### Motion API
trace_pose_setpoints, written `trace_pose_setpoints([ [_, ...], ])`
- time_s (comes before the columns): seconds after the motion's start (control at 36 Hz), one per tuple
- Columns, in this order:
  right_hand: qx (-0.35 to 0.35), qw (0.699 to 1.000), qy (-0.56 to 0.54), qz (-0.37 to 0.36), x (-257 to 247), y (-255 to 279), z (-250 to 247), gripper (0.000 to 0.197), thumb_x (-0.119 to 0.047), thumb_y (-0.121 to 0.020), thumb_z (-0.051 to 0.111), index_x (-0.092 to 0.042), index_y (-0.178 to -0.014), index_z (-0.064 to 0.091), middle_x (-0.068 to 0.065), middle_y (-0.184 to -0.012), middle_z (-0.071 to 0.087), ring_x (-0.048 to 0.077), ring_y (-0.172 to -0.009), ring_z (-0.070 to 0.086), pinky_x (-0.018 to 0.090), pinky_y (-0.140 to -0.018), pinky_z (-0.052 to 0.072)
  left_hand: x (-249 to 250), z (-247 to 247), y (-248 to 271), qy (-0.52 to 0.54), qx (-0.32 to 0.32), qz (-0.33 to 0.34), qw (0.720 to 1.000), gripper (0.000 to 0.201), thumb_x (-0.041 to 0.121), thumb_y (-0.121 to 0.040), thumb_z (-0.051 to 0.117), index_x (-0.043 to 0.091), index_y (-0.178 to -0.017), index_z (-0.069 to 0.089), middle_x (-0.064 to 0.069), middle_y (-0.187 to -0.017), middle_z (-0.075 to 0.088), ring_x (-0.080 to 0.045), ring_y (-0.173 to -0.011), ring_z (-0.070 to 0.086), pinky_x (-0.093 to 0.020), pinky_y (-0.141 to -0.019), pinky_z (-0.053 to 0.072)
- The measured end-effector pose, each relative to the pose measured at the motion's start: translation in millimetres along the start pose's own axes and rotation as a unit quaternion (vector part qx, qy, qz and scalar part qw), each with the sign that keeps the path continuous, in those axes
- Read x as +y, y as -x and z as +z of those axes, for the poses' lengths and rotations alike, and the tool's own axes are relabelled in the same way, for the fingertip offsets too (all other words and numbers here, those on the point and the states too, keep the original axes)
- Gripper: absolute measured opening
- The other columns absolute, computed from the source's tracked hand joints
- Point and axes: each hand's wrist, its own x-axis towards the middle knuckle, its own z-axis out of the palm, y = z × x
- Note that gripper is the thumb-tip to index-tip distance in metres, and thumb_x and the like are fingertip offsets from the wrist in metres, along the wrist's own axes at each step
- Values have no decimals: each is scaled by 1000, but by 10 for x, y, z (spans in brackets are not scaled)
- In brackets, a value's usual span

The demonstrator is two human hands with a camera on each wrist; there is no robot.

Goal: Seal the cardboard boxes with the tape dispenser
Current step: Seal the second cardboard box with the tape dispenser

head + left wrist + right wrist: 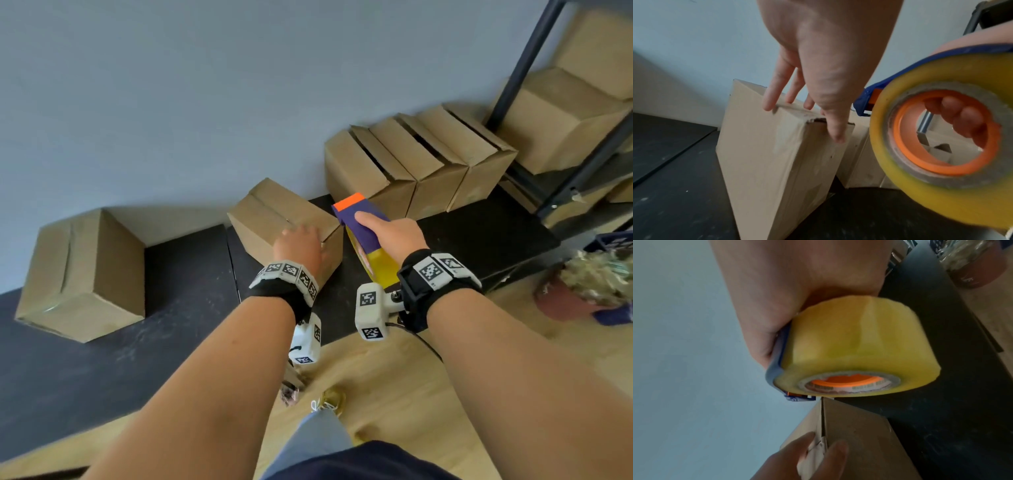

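While the left hand (301, 245) rested with straight fingers on the box (274, 219), the right hand (394, 233) beside it gripped the tape dispenser (363, 226).

We see our right hand (789, 293) from the wrist, wrapped around the blue frame of the tape dispenser (777, 368), whose big yellow tape roll (857, 347) fills the middle of the view. The roll's orange core (846, 380) faces down toward the cardboard box (859, 438), and the dispenser's lower blue tip sits just above the box's upper corner. At the bottom, our left hand (797, 462) rests on the box edge, fingers (836, 451) on either side of a pale strip along the flap seam. Behind lie a pale blue wall (684, 337), a black mat (941, 353), and, top right, a reddish-brown pot (974, 275) on wooden flooring.
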Motion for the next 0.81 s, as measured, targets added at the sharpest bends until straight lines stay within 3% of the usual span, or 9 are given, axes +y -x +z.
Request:
trace_pose_setpoints([
  [0.11, -12, 1000, -11, -21, -49, 82, -80, 67, -63, -73, 71, -4, -103, 66, 9, -101, 68, 24, -94, 62, 31, -77, 43, -113, -161, -26, 51, 34, 8, 998, 34, 34, -101, 34, 19, -118, 60, -7, -114, 57, -27, -104, 57, -35, -70, 44],
  [0.19, -26, 998, -37, -32, -102, 152, -145, 59, -56, -75, 74, -5, -104, 68, 9, -103, 70, 23, -95, 64, 32, -80, 46, -228, -342, -54, 226, 56, -27, 972, 35, 21, -102, 32, 6, -109, 63, -14, -105, 62, -29, -96, 60, -36, -77, 46],
  [0.25, -44, 997, -47, -40, -140, 194, -169, 51, -52, -76, 75, -7, -99, 69, 9, -101, 71, 23, -93, 65, 32, -79, 47, -269, -454, -75, 385, 36, -66, 920, 31, 21, -101, 38, 3, -100, 64, -15, -97, 63, -31, -88, 61, -37, -78, 47],
  [0.31, -62, 996, -48, -53, -180, 242, -177, 46, -51, -76, 75, -9, -94, 70, 9, -99, 72, 23, -92, 66, 33, -80, 48, -266, -559, -65, 543, -15, -109, 832, 29, 23, -100, 41, 3, -99, 62, -12, -97, 62, -25, -76, 59, -37, -75, 48],
  [0.39, -83, 993, -43, -72, -225, 293, -161, 39, -51, -76, 75, -13, -86, 69, 7, -98, 72, 22, -92, 66, 35, -84, 50, -286, -671, 9, 653, -87, -161, 735, 40, 37, -102, 36, 7, -91, 61, -8, -95, 62, -22, -76, 57, -36, -82, 47],
  [0.5, -109, 989, -46, -85, -265, 340, -151, 43, -52, -74, 76, -13, -89, 71, 7, -97, 74, 23, -93, 68, 39, -92, 51, -369, -661, 89, 696, -99, -156, 694, 47, 46, -100, 38, 8, -99, 67, -8, -103, 70, -25, -89, 63, -37, -88, 48],
  [0.61, -129, 987, -38, -90, -302, 350, -153, 46, -54, -73, 76, -13, -93, 72, 6, -96, 74, 23, -93, 69, 40, -95, 52, -442, -690, 142, 721, -90, -161, 668, 32, 43, -95, 52, 16, -86, 66, -4, -101, 69, -22, -94, 61, -37, -94, 47],
  [0.72, -150, 984, -38, -92, -310, 360, -134, 53, -57, -70, 77, -13, -99, 73, 5, -94, 76, 23, -92, 71, 44, -97, 51, -490, -699, 165, 741, -96, -164, 644, 26, 41, -90, 60, 17, -90, 68, -3, -97, 70, -22, -92, 64, -36, -85, 50],
  [0.81, -166, 981, -39, -90, -317, 388, -128, 53, -58, -70, 76, -13, -99, 73, 3, -91, 76, 23, -91, 71, 43, -96, 52, -562, -695, 146, 750, -106, -181, 627, 16, 24, -93, 57, 13, -96, 67, -3, -88, 70, -21, -86, 64, -33, -80, 50],
])
